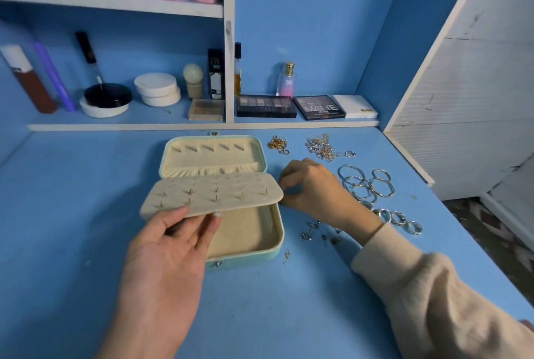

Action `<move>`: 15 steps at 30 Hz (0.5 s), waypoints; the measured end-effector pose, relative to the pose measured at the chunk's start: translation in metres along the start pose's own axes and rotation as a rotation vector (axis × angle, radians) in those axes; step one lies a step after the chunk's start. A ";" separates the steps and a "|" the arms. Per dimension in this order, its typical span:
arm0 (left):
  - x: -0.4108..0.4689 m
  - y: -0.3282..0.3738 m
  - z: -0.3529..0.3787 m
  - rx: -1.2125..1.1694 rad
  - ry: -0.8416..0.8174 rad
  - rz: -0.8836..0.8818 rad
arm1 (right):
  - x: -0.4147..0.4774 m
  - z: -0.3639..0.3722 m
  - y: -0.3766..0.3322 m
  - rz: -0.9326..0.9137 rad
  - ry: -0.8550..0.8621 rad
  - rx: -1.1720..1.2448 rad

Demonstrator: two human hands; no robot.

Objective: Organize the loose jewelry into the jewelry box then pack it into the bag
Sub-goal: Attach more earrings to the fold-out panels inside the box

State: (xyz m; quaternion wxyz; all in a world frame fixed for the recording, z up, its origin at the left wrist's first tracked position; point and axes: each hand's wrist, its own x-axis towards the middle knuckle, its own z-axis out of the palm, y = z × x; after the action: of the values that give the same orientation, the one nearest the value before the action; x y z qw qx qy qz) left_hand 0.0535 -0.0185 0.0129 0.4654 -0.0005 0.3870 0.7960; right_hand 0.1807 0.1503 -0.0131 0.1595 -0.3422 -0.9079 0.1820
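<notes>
Cream earring flap (212,195) of the jewelry box (268,243): left hand (173,243) fingers hold its near edge; right hand (312,185) fingers pinch its right end (keep it level, studs seated).

Dim, cool, bluish light, even and diffuse, seemingly from above. Soft faint shadows under the left hand (173,246) and right hand (315,185). No harsh glare. Strong wide-angle bending at the edges; upper shelf (115,1) blurred, frame centre only moderately sharp, slightly smeared overall.
</notes>
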 end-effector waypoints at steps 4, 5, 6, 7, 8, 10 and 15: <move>0.000 0.000 0.000 -0.002 0.000 -0.004 | -0.001 0.001 -0.001 -0.010 0.005 0.042; -0.001 0.000 0.000 -0.003 0.002 -0.005 | -0.001 0.001 -0.001 -0.013 -0.005 0.029; -0.001 0.000 0.000 -0.004 0.003 -0.004 | -0.001 0.000 -0.001 -0.018 -0.017 0.005; -0.001 0.000 0.000 -0.004 0.005 -0.003 | 0.000 -0.002 0.000 -0.019 -0.021 -0.014; -0.001 0.000 0.000 -0.003 0.006 -0.004 | 0.001 -0.006 0.000 -0.013 -0.010 -0.003; -0.002 0.000 0.001 -0.007 0.009 -0.004 | 0.003 -0.017 -0.003 0.040 0.054 0.161; -0.002 0.000 0.001 -0.031 0.006 -0.023 | 0.017 -0.041 -0.027 0.127 0.047 0.662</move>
State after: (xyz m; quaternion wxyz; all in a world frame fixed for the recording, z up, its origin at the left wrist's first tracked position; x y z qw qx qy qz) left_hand 0.0554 -0.0192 0.0143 0.4732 -0.0146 0.3761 0.7965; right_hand 0.1706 0.1520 0.0372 0.2711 -0.3318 -0.7726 0.4685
